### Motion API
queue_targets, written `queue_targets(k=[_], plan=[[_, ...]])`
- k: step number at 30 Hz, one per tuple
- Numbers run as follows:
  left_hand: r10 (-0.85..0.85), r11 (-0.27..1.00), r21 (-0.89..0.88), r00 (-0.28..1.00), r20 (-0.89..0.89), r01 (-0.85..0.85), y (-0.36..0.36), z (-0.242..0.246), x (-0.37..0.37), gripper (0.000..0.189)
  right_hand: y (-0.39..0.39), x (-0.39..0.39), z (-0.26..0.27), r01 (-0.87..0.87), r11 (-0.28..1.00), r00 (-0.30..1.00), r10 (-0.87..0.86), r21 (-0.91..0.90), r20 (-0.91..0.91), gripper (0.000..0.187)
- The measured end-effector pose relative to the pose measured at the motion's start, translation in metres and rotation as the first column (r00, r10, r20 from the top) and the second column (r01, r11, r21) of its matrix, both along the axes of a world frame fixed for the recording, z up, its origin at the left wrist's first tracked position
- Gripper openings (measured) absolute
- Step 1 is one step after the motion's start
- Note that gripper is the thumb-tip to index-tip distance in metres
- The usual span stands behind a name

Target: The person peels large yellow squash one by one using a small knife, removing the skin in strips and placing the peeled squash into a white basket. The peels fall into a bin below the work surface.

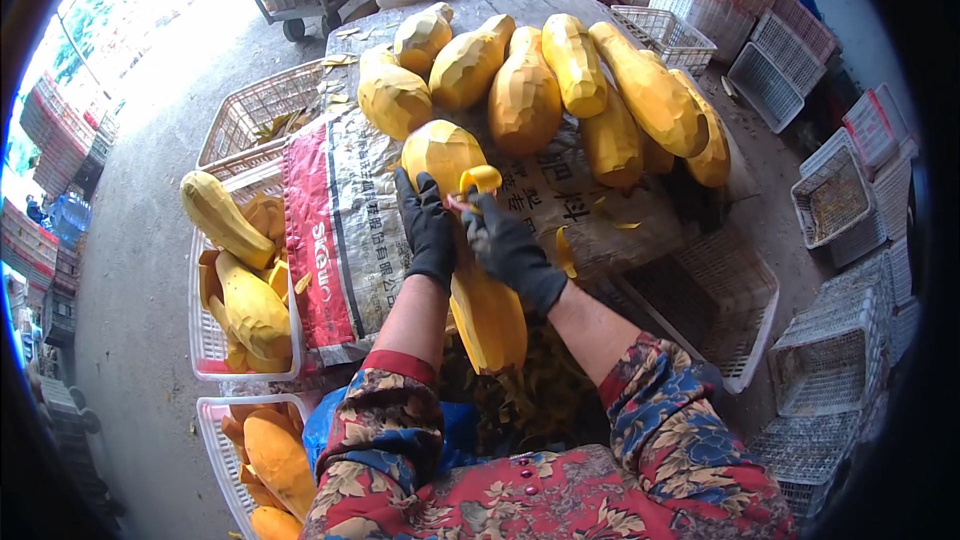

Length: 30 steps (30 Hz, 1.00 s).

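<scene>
A long peeled orange-yellow squash [491,315] lies lengthwise before me, its wide end on a printed woven sack [367,172] and its other end over the near edge. My left hand [427,221], in a black glove, grips the squash's left side. In my right hand [506,244], also gloved in black, is a peeler [459,202] with a pinkish part showing, held against the squash. Its blade is mostly hidden by a curled strip of peel [481,178]. Several peeled squashes [525,94] lie beyond, across the far part of the table [555,4].
At left stand white plastic crates [300,330] with squashes and cut pieces, and a crate [217,116] with peelings. An open crate [757,315] is at right, near stacked crates [817,345]. Peelings [547,382] lie below the squash. A wheeled cart [300,4] stands beyond.
</scene>
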<state>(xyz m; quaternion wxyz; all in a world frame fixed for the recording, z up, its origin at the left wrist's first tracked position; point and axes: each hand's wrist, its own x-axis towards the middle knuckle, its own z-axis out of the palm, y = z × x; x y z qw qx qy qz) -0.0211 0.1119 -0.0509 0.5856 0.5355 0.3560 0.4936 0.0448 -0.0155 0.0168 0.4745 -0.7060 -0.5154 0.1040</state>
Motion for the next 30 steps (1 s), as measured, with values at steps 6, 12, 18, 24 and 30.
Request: queue_targets(k=[6,12,18,24,30], plan=[[0.007,0.998,0.064,1.0,0.001,-0.007,0.007,-0.007,0.003,0.068,-0.063,-0.026,0.001,-0.018,0.975,0.997,0.0,-0.221,-0.078,0.024],[0.08,0.996,0.039,0.986,-0.148,-0.075,0.002,0.001,0.003,0.072,-0.172,-0.04,0.03,-0.306,0.838,0.946,0.214,-0.452,-0.244,0.036],[0.118,0.99,0.107,0.935,-0.335,-0.086,-0.007,0.019,0.0,0.083,-0.219,-0.023,0.059,-0.724,0.523,0.662,0.341,-0.45,-0.668,0.053],[0.13,0.991,0.088,0.928,-0.348,-0.106,-0.021,0.044,-0.005,0.091,-0.06,0.036,0.061,-0.264,0.946,0.876,0.155,-0.186,-0.457,0.039],[0.081,0.996,0.056,0.951,-0.298,-0.067,-0.017,0.039,-0.008,0.079,-0.007,0.016,0.022,-0.138,0.979,0.875,0.048,-0.153,-0.481,0.025]])
